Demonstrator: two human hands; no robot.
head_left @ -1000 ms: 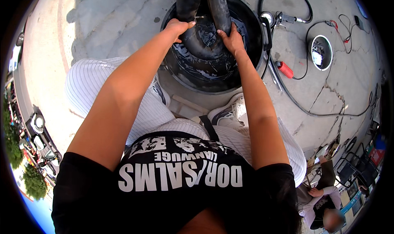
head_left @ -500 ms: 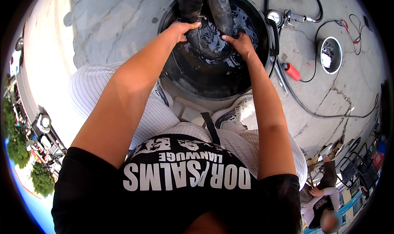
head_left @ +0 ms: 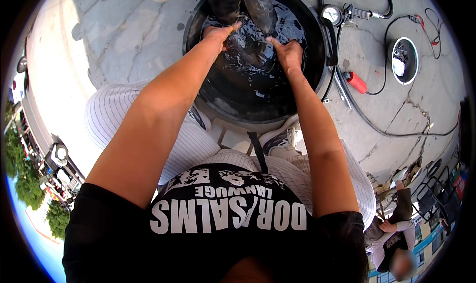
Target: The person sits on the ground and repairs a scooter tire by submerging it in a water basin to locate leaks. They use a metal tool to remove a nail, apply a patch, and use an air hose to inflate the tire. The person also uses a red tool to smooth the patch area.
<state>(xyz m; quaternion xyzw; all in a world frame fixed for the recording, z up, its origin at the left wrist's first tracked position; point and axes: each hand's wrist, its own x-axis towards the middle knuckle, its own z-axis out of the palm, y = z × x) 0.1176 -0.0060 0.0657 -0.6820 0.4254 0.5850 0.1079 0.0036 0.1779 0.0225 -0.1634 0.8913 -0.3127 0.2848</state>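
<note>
A round black tub (head_left: 199,92) of dark water stands in front of my feet. Two thick lengths of a black rubber inner tube (head_left: 260,9) rise from it past the top edge; more of the tube lies under the rippling water. On the left, my left hand (head_left: 217,36) is closed on the tube at the waterline, thumb stretched along it. My right hand (head_left: 289,55) grips the tube from the other side, thumb on top and fingers bent out of sight. Water and glare hide the submerged part.
Right of the tub lie a pressure gauge (head_left: 331,15) with an inflator handle and black hose (head_left: 382,130), a red-handled tool (head_left: 356,82) on a cord, and a metal bowl (head_left: 415,73) of small parts. Cracked concrete surrounds them. A person (head_left: 396,233) sits at lower right.
The hands have shifted slightly with the inner tube, and the water's ripples have changed. The whole view has moved a little. Both hands keep their hold.
</note>
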